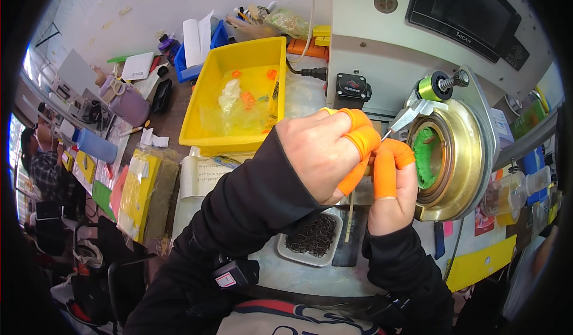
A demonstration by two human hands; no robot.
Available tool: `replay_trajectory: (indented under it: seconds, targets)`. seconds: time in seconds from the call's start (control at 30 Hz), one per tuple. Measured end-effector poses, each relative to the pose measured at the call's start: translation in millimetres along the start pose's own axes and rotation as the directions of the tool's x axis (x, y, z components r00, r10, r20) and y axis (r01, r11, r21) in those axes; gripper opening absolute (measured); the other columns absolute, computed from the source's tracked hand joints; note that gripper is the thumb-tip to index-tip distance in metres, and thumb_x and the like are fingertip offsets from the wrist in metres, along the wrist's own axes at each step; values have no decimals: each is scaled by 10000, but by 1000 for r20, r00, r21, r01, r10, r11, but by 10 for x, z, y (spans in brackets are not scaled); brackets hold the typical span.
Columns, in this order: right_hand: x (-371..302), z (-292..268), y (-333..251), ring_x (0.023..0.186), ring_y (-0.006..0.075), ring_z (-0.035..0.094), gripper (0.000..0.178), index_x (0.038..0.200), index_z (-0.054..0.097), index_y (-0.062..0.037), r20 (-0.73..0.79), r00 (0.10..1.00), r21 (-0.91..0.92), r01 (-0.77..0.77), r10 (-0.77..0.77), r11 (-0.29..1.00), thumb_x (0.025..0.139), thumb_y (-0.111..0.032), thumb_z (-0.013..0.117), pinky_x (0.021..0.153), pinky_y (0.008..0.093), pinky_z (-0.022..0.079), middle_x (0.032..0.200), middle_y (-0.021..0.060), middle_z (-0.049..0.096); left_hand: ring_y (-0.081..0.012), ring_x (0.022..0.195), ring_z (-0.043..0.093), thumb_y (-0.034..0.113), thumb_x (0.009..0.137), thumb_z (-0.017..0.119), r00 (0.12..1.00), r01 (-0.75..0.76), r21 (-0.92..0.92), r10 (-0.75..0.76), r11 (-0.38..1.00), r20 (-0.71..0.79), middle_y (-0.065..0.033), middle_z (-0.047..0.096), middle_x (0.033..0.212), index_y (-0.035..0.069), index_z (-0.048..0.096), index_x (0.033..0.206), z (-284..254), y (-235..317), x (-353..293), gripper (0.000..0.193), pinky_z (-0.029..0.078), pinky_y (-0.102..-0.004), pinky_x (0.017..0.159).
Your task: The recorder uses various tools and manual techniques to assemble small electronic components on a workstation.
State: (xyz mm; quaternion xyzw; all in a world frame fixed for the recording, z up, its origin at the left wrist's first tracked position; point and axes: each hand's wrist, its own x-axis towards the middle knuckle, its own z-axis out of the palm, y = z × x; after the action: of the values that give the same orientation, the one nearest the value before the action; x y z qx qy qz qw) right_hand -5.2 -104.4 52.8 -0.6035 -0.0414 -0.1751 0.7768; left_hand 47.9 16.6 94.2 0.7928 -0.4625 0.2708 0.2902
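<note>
My left hand (313,150), with orange finger cots on its fingers, is closed in front of a machine. Its fingertips meet those of my right hand (395,195), which also wears orange cots and pinches with thumb and forefinger. Whatever sits between the fingertips is too small or covered to make out. Right above them, a pointed grey metal arm (412,115) reaches down from the machine. Beside my right hand is a brass-coloured ring (468,156) with a green lining (425,159). Below my hands lie many thin dark wire-like pieces (311,235) in a white tray (284,250).
A yellow bin (236,50) with plastic bags and orange bits stands at the back left. Behind my hands rises the white machine housing (373,54) with a dark screen (462,13). Wrapped yellow packs (143,195) lie left. Another person (51,165) sits farther left.
</note>
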Motion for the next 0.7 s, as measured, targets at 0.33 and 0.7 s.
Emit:
replay_trajectory:
  seconds: [0.33, 0.7]
  targets:
    - [196, -55, 202, 1010, 316, 420, 659, 1143, 325, 32, 307, 951, -570, 157, 32, 807, 616, -172, 663, 873, 366, 320, 1073, 191, 420, -225, 611, 549, -5, 572, 600, 1000, -17, 49, 16, 999, 14, -84, 559, 773, 43, 559, 787, 4, 2, 4, 224, 452, -271, 512]
    - [88, -80, 133, 920, 368, 435, 703, 1116, 323, 64, 316, 927, -734, 373, -201, 567, 569, -165, 701, 829, 384, 331, 1037, 222, 416, -266, 827, 537, 48, 667, 599, 992, 122, 5, -122, 992, 40, -139, 540, 940, 26, 539, 956, -224, 29, -88, 296, 431, -303, 723]
